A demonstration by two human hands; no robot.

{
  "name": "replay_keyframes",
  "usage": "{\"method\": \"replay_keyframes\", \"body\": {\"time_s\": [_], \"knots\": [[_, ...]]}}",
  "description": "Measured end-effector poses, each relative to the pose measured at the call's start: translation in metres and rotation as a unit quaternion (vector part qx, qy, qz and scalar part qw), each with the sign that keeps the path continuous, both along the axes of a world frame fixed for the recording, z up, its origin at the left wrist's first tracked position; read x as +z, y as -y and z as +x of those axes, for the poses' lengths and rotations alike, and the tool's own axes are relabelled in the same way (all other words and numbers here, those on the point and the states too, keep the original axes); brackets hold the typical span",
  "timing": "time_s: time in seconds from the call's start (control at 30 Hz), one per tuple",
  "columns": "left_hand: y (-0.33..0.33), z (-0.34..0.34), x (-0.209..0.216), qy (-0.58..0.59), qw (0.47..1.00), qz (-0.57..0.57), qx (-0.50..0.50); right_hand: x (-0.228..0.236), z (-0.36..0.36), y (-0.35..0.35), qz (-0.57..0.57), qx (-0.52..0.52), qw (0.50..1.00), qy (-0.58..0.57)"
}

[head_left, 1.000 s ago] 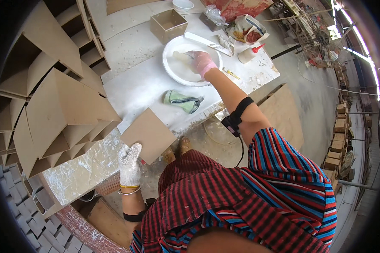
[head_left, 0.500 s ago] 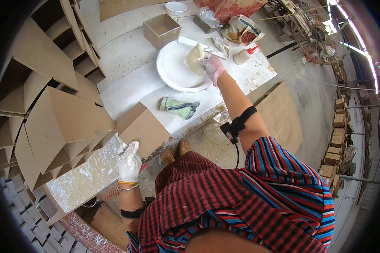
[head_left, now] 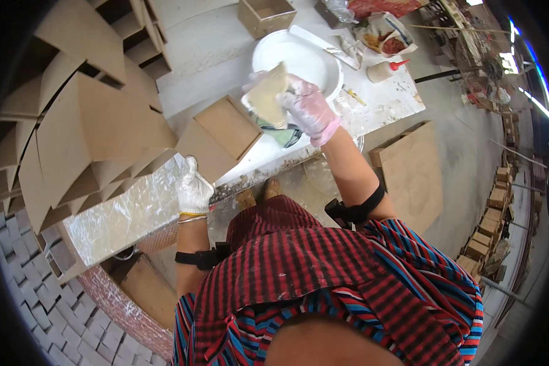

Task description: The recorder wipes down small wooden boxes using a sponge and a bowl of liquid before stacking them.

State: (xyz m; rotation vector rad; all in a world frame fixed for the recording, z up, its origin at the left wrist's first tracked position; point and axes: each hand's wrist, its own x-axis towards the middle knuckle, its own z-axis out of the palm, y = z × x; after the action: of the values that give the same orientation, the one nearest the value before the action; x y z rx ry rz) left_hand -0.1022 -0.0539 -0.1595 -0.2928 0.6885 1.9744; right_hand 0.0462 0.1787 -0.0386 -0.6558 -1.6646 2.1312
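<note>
My left hand, in a white knitted glove, grips the near edge of a brown board box. The box is tilted at the table's front, its open side showing a recessed panel. In my right hand, covered by a thin pinkish, white-smeared glove, is a cream-coloured sponge. It hangs above the table just right of the box, apart from it. Behind the sponge stands a round white basin with white stuff inside. A green cloth lies partly hidden beneath my right hand.
Brown board boxes are stacked high at left. On the table are another open box, a white strip across the basin rim, a red-tipped bottle and a bag. A wooden panel leans at right.
My right hand has lifted the sponge out of the basin and brought it nearer, toward the box. My left hand has turned the box so its open side shows.
</note>
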Motion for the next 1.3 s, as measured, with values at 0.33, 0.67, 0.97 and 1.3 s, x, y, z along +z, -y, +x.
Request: {"method": "replay_keyframes", "body": {"time_s": [0.33,0.67,0.97,1.3], "knots": [[0.022,0.0,-0.029,-0.011,1.0,0.014,0.006,-0.032,-0.041,0.06,0.462,0.131,0.877,-0.01],[0.019,0.007,-0.021,-0.036,0.998,-0.043,0.029,-0.035,-0.048,0.082,0.584,0.109,0.771,0.231],[0.029,0.003,-0.034,-0.024,0.999,0.008,0.022,-0.068,-0.086,0.108,0.604,0.087,0.791,0.04],[0.021,0.015,-0.034,-0.085,0.995,-0.013,0.059,-0.051,-0.07,0.076,0.524,0.206,0.819,0.113]]}}
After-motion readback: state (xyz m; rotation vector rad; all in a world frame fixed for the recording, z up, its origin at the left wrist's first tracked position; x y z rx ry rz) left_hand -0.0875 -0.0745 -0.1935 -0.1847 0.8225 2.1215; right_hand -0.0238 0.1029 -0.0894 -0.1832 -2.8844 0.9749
